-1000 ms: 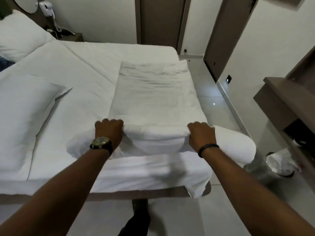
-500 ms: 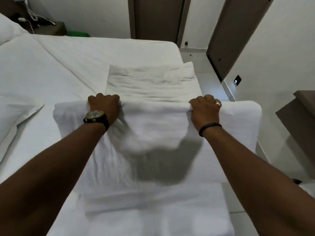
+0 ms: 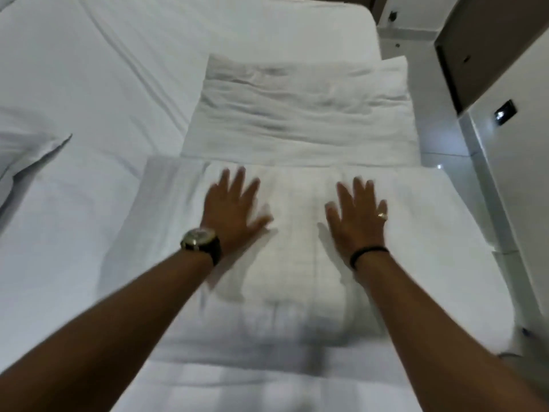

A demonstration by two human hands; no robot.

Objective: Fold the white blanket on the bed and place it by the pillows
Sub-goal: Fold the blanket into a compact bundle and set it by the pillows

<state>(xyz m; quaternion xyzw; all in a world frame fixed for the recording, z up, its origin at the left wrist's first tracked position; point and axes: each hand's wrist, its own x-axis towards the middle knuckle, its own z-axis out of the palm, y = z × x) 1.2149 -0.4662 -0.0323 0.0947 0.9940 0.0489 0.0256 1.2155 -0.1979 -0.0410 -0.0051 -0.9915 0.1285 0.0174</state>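
The white blanket lies along the right side of the bed, its near end folded over onto itself so the fold edge runs across the middle of the view. My left hand, with a watch on the wrist, rests flat on the folded part, fingers spread. My right hand, with a ring and a black wristband, lies flat about a hand's width to the right, fingers apart too. Neither hand grips the cloth. A pillow shows its corner at the left edge.
The bed's right edge borders a tiled floor. A brown door and a white wall with a black socket plate stand to the right. White sheet stretches to the left and far side.
My hands carried the blanket's near end forward over the rest, laid it down and let go. They now lie flat with spread fingers on the fold. The view has tilted down and closer.
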